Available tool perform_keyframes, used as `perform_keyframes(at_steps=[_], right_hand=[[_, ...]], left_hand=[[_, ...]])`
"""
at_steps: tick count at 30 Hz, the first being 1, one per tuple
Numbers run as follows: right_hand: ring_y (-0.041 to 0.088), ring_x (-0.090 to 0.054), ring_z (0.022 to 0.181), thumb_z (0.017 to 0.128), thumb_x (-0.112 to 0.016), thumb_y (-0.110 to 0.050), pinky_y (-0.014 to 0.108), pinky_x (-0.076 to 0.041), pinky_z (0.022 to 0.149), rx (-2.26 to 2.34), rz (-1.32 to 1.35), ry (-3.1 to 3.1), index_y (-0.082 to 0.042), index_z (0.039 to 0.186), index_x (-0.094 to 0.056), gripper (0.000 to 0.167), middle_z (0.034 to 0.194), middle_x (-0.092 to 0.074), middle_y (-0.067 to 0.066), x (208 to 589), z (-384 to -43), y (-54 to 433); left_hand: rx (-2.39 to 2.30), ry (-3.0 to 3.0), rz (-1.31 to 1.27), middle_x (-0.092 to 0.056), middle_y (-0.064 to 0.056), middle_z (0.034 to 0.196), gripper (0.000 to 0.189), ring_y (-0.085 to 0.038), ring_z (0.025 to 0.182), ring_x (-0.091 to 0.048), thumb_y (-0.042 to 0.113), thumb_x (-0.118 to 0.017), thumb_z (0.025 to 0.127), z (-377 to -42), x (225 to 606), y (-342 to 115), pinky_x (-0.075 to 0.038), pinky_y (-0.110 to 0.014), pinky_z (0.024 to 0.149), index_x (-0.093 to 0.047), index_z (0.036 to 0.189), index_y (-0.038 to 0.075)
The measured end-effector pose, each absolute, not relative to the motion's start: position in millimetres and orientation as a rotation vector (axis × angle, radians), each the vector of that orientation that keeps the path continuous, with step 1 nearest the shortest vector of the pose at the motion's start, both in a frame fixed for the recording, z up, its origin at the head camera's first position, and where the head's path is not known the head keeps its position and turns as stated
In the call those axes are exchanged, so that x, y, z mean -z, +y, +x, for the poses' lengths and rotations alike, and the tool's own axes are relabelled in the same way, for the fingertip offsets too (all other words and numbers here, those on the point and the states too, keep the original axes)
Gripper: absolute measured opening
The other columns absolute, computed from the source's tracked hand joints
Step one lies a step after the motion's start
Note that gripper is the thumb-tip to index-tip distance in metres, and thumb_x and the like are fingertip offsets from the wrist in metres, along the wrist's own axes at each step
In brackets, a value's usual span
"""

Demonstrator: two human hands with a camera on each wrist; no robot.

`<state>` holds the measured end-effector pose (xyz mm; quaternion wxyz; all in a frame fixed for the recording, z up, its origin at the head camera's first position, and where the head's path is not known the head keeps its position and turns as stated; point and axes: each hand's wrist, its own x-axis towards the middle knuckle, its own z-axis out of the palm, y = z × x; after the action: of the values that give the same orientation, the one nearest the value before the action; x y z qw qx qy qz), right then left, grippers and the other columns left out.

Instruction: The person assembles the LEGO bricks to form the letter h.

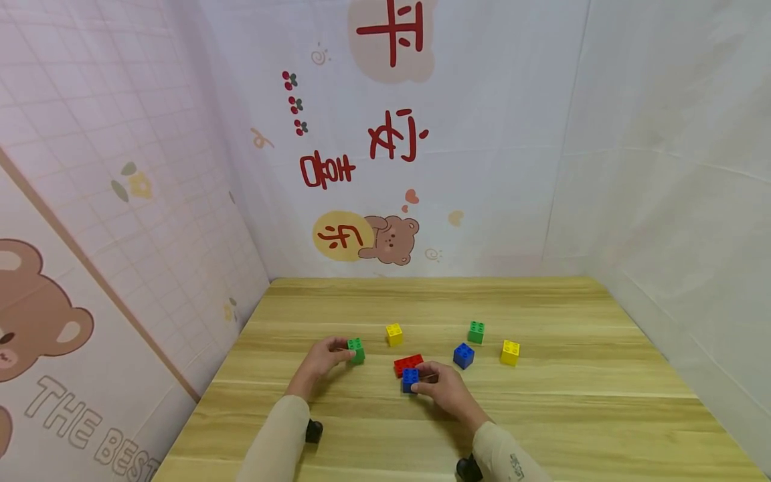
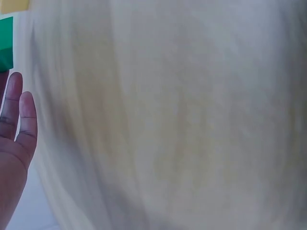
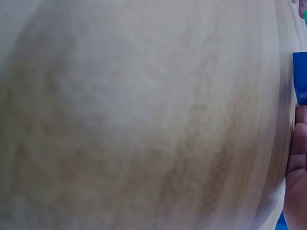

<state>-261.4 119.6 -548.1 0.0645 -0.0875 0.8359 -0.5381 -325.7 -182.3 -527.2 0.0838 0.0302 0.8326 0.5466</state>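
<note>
In the head view my left hand [image 1: 323,359] pinches a green building block [image 1: 357,351] between thumb and fingers, left of the other blocks. The left wrist view catches that green block [image 2: 5,44] at its left edge, above the fingers. My right hand [image 1: 447,389] pinches a blue building block [image 1: 410,380] just in front of a red building block [image 1: 409,365], which is longer and partly hidden. Part of the same blue block [image 3: 301,76] appears at the right edge of the right wrist view. Whether the held blocks touch the table is unclear.
Beyond the hands stands a yellow block [image 1: 394,334]. To the right are a second blue block [image 1: 463,355], a second green block [image 1: 476,332] and another yellow block [image 1: 510,352]. All are on the wooden table [image 1: 542,415], which printed cloth walls [image 1: 482,154] surround.
</note>
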Motion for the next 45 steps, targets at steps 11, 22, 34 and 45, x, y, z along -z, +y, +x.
perform_keyframes(at_steps=[11, 22, 34, 45], right_hand=[[0.022, -0.063, 0.099, 0.086, -0.079, -0.026, 0.043, -0.053, 0.088, 1.547, -0.264, 2.525, -0.003, 0.120, -0.066, 0.044, 0.111, -0.068, 0.006, 545, -265, 120], [0.022, -0.064, 0.099, 0.085, -0.080, -0.025, 0.044, -0.052, 0.089, 1.561, -0.270, 2.534, -0.003, 0.120, -0.067, 0.044, 0.112, -0.069, 0.007, 545, -267, 121], [0.024, -0.064, 0.101, 0.086, -0.079, -0.024, 0.045, -0.052, 0.090, 1.587, -0.284, 2.529, -0.002, 0.119, -0.067, 0.041, 0.113, -0.069, 0.009, 548, -265, 121], [0.021, -0.064, 0.097, 0.086, -0.079, -0.021, 0.042, -0.053, 0.086, 1.625, -0.298, 2.512, -0.002, 0.114, -0.069, 0.036, 0.107, -0.070, 0.006, 548, -265, 121]], left_hand=[[-1.760, 2.413, 0.201, -0.064, -0.011, 0.115, 0.039, -0.023, 0.103, -0.059, 0.023, -0.074, 0.091, -323, 504, -167, -0.047, -0.052, 0.095, -0.064, 0.125, 0.004], [-1.743, 2.398, 0.345, -0.065, -0.015, 0.117, 0.041, -0.025, 0.102, -0.061, 0.014, -0.070, 0.094, -313, 484, -144, -0.050, -0.048, 0.092, -0.061, 0.130, -0.003], [-1.682, 2.329, 0.412, -0.067, -0.006, 0.110, 0.034, -0.020, 0.100, -0.061, 0.021, -0.073, 0.092, -313, 494, -121, -0.051, -0.043, 0.093, -0.067, 0.122, 0.006], [-1.605, 2.316, 0.479, -0.066, -0.003, 0.110, 0.033, -0.022, 0.104, -0.058, 0.027, -0.074, 0.091, -304, 498, -103, -0.049, -0.043, 0.089, -0.068, 0.118, 0.010]])
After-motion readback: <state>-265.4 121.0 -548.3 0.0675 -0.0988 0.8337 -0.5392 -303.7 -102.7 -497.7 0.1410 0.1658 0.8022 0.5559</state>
